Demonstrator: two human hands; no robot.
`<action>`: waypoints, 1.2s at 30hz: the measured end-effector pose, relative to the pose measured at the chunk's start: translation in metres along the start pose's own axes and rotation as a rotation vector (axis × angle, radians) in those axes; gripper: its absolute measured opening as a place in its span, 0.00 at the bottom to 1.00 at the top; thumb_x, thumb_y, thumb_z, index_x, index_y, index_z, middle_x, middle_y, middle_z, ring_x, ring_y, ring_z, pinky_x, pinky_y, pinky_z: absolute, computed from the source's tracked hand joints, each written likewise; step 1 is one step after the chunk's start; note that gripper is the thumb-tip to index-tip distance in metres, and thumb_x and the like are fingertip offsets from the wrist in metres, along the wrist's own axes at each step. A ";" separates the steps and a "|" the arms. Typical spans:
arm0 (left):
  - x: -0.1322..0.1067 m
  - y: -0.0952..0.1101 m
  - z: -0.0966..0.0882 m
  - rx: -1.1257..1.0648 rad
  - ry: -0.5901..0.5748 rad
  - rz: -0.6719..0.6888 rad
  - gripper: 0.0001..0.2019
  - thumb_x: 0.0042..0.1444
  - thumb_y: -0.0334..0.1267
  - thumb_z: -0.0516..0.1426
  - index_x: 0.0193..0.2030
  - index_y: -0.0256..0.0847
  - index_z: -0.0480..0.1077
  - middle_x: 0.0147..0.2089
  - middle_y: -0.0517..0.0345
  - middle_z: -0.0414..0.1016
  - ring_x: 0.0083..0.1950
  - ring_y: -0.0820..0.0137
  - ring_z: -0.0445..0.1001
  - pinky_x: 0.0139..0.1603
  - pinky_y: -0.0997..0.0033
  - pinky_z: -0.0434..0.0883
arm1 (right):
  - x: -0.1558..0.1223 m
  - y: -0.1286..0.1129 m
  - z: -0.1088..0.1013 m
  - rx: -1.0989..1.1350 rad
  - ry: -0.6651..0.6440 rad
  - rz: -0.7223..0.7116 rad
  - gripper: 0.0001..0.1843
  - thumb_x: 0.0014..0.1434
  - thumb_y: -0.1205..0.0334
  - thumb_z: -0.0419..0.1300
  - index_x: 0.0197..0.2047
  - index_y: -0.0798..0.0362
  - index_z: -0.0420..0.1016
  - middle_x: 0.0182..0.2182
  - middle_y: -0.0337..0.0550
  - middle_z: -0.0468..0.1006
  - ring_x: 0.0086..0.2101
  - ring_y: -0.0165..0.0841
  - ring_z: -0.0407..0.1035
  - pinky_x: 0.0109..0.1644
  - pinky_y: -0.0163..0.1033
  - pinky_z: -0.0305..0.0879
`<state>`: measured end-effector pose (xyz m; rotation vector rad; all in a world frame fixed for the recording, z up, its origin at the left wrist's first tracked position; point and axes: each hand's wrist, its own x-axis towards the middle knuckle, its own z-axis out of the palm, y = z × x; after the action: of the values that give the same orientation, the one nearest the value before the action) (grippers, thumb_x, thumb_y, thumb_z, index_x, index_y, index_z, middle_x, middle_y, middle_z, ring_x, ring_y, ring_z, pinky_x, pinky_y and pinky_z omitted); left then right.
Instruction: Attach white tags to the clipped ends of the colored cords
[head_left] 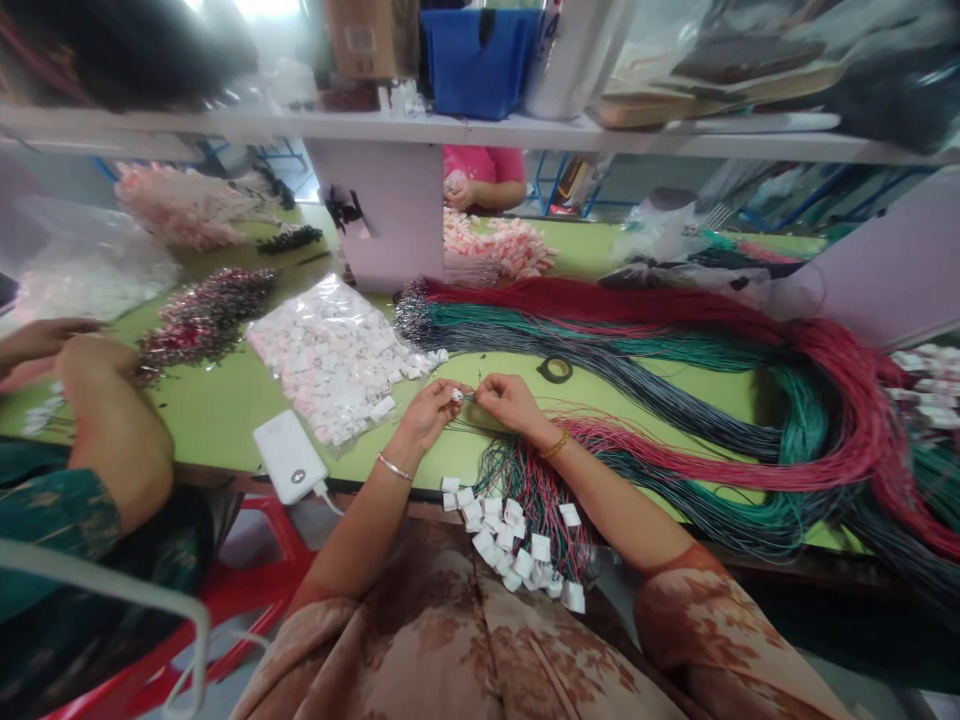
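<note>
Above the green table, my left hand pinches a small white plastic connector. Close beside it, my right hand has its fingers closed on a thin wire that meets the connector; how far it goes in is too small to tell. Just left of my hands lies a clear bag of white connectors, some spilling from its mouth. Long bundles of red wires, green wires and dark grey wires stretch behind my hands. Wires with white connectors on their ends hang over the table's front edge.
A white power bank with a cable lies at the front left. Black tape sits right of my hands. A co-worker's arm rests at the left; another person sits opposite. A shelf with a blue bin crosses above.
</note>
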<state>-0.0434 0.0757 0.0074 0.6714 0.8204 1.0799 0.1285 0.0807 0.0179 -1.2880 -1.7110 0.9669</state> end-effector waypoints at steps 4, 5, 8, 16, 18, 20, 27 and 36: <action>-0.001 0.001 0.000 0.016 -0.010 0.014 0.09 0.49 0.35 0.65 0.33 0.35 0.70 0.38 0.53 0.77 0.31 0.78 0.70 0.34 0.78 0.68 | 0.001 0.002 0.000 -0.003 -0.023 0.008 0.08 0.46 0.59 0.55 0.21 0.54 0.65 0.19 0.35 0.66 0.24 0.26 0.57 0.28 0.32 0.54; -0.002 0.002 0.000 0.018 -0.012 0.018 0.10 0.49 0.35 0.65 0.34 0.34 0.70 0.38 0.53 0.77 0.32 0.78 0.70 0.35 0.78 0.68 | 0.002 0.002 0.001 -0.001 -0.020 0.008 0.08 0.46 0.59 0.55 0.21 0.54 0.65 0.19 0.35 0.66 0.24 0.26 0.57 0.28 0.32 0.53; -0.003 0.001 0.002 0.030 -0.014 0.022 0.12 0.46 0.37 0.67 0.34 0.35 0.71 0.38 0.54 0.77 0.32 0.78 0.70 0.36 0.77 0.68 | 0.002 0.001 0.005 0.008 -0.020 0.011 0.10 0.47 0.57 0.55 0.21 0.54 0.65 0.19 0.34 0.65 0.24 0.26 0.56 0.28 0.32 0.53; -0.002 -0.009 0.011 0.155 0.087 0.092 0.15 0.42 0.40 0.69 0.33 0.35 0.71 0.31 0.57 0.75 0.29 0.78 0.69 0.32 0.77 0.66 | -0.004 0.002 0.008 -0.050 -0.049 -0.049 0.15 0.55 0.52 0.54 0.24 0.54 0.65 0.20 0.35 0.65 0.23 0.26 0.55 0.28 0.33 0.51; -0.001 -0.010 0.011 0.163 0.086 0.096 0.16 0.41 0.41 0.69 0.33 0.35 0.72 0.32 0.56 0.75 0.29 0.78 0.69 0.33 0.76 0.66 | -0.008 0.002 0.007 -0.097 -0.053 -0.059 0.15 0.56 0.52 0.53 0.24 0.54 0.65 0.20 0.35 0.65 0.23 0.26 0.55 0.28 0.33 0.50; -0.001 -0.011 0.012 0.185 0.088 0.102 0.18 0.40 0.43 0.69 0.32 0.35 0.72 0.30 0.56 0.75 0.28 0.78 0.68 0.31 0.76 0.65 | -0.011 0.001 0.008 -0.168 -0.037 -0.046 0.16 0.56 0.53 0.53 0.23 0.53 0.63 0.19 0.35 0.64 0.22 0.26 0.54 0.27 0.33 0.48; -0.002 -0.005 0.008 0.218 0.094 0.046 0.17 0.38 0.43 0.69 0.31 0.34 0.72 0.32 0.55 0.77 0.27 0.78 0.68 0.30 0.76 0.64 | 0.010 0.003 -0.018 -0.234 -0.006 -0.025 0.14 0.57 0.56 0.52 0.27 0.56 0.70 0.23 0.39 0.71 0.26 0.27 0.60 0.31 0.32 0.54; -0.001 -0.001 0.006 0.203 0.105 0.003 0.15 0.39 0.39 0.69 0.30 0.33 0.71 0.33 0.53 0.76 0.27 0.79 0.68 0.28 0.78 0.64 | 0.034 0.006 -0.012 -0.706 -0.106 0.240 0.08 0.54 0.62 0.56 0.28 0.56 0.74 0.29 0.48 0.77 0.28 0.31 0.63 0.32 0.35 0.52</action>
<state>-0.0384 0.0745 0.0099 0.7910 1.0297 1.0503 0.1355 0.1162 0.0218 -1.9530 -2.1110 0.5678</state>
